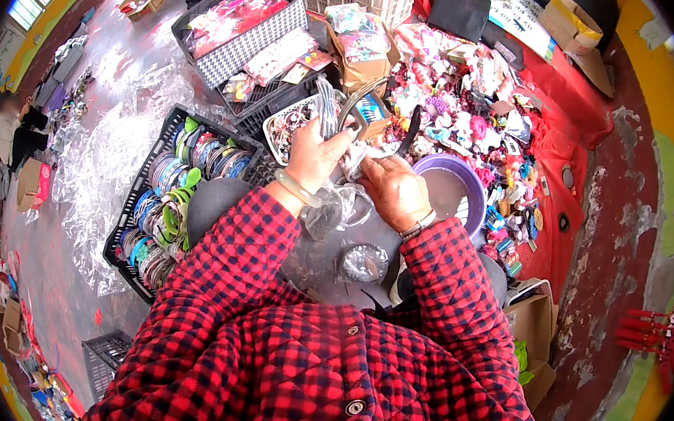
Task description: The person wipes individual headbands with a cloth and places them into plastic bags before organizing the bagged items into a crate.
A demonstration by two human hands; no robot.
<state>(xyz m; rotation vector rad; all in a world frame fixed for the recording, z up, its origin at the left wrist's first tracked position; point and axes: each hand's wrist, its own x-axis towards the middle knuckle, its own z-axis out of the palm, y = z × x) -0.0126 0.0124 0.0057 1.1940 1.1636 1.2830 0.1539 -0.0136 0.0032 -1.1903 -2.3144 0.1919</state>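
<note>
My left hand is closed around several thin grey and dark curved bands that look like headbands, their loops standing up above the fingers. Just right of it, my right hand pinches crumpled clear plastic, its fingers bent in toward the left hand. Below both hands hangs or lies more clear plastic; which one I cannot tell. A round clear-wrapped bundle rests on the floor nearer to me. Beyond the hands is a white basket of small bands.
At right stands a purple basin, beside a large heap of colourful hair accessories on red cloth. A black crate of banded rolls sits at left. Behind are a grey-patterned bin and a cardboard box. Another person sits far left.
</note>
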